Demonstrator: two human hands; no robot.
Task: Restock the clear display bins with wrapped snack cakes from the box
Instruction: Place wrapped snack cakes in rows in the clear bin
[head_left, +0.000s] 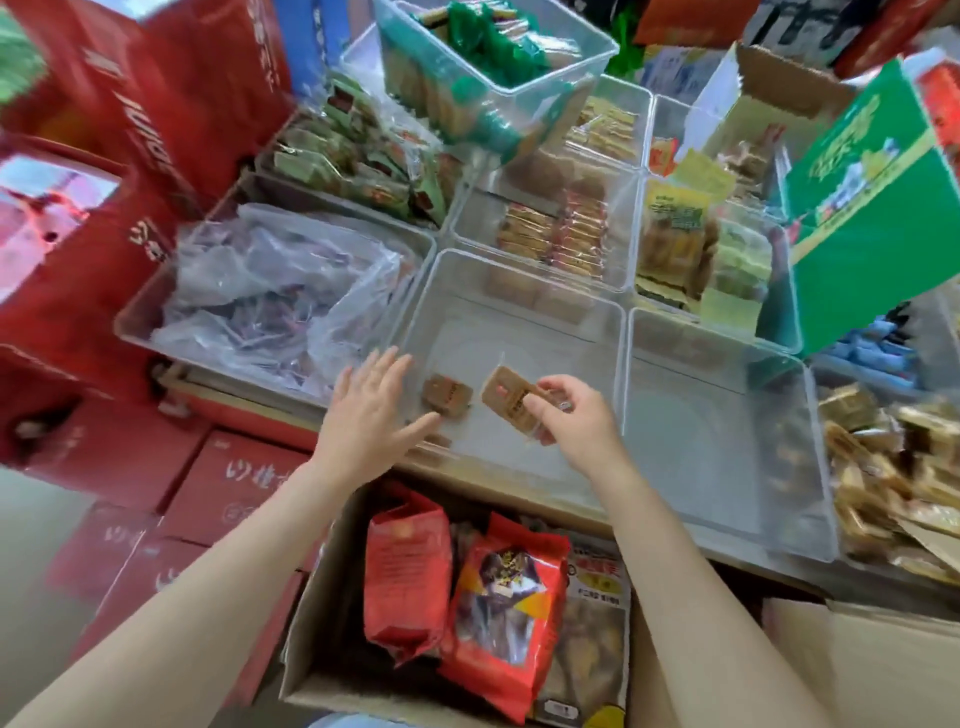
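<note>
Nearest the viewer, an open cardboard box (322, 597) is seen below the desk's front edge, packed with red snack bags (405, 566) standing upright. Above it, two bare forearms are stretched forward over the front edge of the desk (249, 410). The left hand (371, 410) is held flat with its fingers spread and straight, gripping nothing, at the near-left corner of a clear display bin (519, 291) that is almost unfilled. The right hand (576, 421) is pinched on one wrapped snack cake (506, 397), taken by the crimped end of its film wrapper and held tilted just above the bin floor. A second cake (447, 395) is seen lying inside the bin between the two hands, and a little more stock seems to lie by the near wall, partly hidden. The cakes are judged light, soft and easily crushed, with slick, crinkly film; a gentle pinch at the wrapper's sealed end or across the flat faces is thought safest. Much open floor is left in this bin, bounded by thin upright walls that could catch a wrist. An equally clear bin (727, 441) stands touching it on the right. Farther back, stocked bins (545, 223) are ranked wall to wall, with a stacked bin of green packets (488, 47) at the far edge.
</note>
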